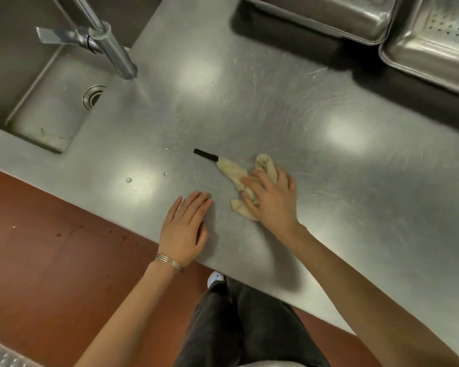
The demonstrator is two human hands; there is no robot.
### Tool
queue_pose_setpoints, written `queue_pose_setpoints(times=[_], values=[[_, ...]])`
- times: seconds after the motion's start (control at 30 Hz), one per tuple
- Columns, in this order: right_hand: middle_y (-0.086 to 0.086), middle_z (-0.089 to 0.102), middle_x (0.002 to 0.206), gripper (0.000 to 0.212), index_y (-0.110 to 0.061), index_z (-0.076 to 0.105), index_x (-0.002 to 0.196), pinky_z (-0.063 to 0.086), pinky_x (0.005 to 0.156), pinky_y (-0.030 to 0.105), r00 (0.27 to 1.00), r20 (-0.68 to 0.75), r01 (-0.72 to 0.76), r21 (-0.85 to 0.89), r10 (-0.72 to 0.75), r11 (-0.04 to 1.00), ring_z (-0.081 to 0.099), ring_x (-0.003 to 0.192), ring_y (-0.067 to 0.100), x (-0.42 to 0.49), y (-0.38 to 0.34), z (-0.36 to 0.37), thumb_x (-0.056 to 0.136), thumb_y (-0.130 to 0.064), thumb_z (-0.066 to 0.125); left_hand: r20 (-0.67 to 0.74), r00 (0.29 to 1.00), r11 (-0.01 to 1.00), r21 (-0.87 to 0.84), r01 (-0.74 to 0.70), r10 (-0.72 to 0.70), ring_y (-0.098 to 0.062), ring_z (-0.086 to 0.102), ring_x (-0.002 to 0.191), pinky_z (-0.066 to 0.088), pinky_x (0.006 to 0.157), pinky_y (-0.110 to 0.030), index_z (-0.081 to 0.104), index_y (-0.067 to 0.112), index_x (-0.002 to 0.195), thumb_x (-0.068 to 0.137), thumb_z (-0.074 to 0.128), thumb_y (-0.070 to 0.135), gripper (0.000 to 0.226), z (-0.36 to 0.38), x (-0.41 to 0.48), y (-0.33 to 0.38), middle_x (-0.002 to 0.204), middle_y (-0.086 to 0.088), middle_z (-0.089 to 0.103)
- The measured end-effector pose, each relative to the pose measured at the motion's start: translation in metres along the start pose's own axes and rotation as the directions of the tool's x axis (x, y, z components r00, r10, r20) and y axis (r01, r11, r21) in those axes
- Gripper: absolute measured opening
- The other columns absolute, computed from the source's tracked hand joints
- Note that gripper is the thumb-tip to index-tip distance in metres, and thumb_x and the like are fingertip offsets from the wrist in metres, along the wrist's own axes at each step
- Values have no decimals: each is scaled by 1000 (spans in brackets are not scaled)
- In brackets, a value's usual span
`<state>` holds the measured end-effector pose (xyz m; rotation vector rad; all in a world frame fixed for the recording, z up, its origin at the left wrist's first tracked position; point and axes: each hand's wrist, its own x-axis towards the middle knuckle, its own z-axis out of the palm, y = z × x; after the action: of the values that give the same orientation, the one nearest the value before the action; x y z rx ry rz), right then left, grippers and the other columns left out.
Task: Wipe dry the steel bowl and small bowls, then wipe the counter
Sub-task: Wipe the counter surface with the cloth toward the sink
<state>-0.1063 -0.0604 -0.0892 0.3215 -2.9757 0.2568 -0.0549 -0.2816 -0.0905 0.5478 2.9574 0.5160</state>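
Head view looks down on a shiny steel counter (pixel 329 181). A pale cloth (pixel 231 170) lies bunched up on it, about in the middle and a bit nearer the front edge. The right hand (pixel 270 200) lies on top of the cloth. Its fingers are spread out and press the cloth down on the counter; they are not wrapped around it. A small black strip (pixel 206 155) sticks out of the far left end of the cloth.

The left hand (pixel 183 231) rests flat on the counter by the front edge, just left of the cloth and not touching it. Its fingers are straight and close together, and it holds nothing. Thin bangles (pixel 169 262) sit on that wrist.

A few water drops (pixel 128 180) sit on the counter left of the hands. Faint wipe streaks show on the steel.

A sink (pixel 51 123) is set in the left end of the counter, with a tall tap (pixel 112 46) at its back corner. Two steel pans (pixel 329 14) (pixel 435 43) stand side by side at the back right corner; the right one has little holes in it.

Below the front edge are a red-brown floor (pixel 51 260), dark trousers (pixel 249 327) and a white shoe (pixel 215 278).
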Motion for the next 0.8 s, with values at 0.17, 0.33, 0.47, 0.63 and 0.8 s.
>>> queue_pose_setpoints(times=[0.17,0.33,0.47,0.63,0.8], values=[[-2,61,121,39,-29,66,105,38,84,44,993,-24,-121,-87,119,989,47,109,38,-2,100,-17,81,-50,43,-59,998,998,-56,-32,28,-18,28,137,19,115,-40,45,10,136,83,41,24,55,-7,41,10,144,-6,41],[1,47,131,50,-32,50,127,33,93,51,794,2,-606,-62,607,793,40,115,39,105,150,-27,83,-56,42,13,1000,1000,-12,-21,21,-16,17,141,8,117,-36,33,11,143,86,35,28,59,8,110,22,150,-4,31],[-2,52,127,58,-31,55,121,32,93,51,928,88,-360,-44,363,932,38,119,41,128,110,-10,80,-65,34,70,997,999,32,-33,31,-18,15,142,7,116,-38,30,12,144,89,31,33,59,20,158,35,152,-4,28],[-9,62,118,33,-34,64,107,40,88,49,992,21,-124,-63,126,990,48,112,39,87,145,-9,82,-52,53,93,995,992,113,-53,43,-18,10,143,3,116,-37,22,14,146,92,28,36,58,30,166,33,154,-3,21],[-1,54,124,45,-27,59,116,34,89,43,833,-6,-552,-59,553,832,41,113,38,172,185,-13,82,-51,44,106,994,995,91,-29,19,-16,6,144,6,117,-39,19,17,147,92,30,36,60,30,167,35,155,0,15]])
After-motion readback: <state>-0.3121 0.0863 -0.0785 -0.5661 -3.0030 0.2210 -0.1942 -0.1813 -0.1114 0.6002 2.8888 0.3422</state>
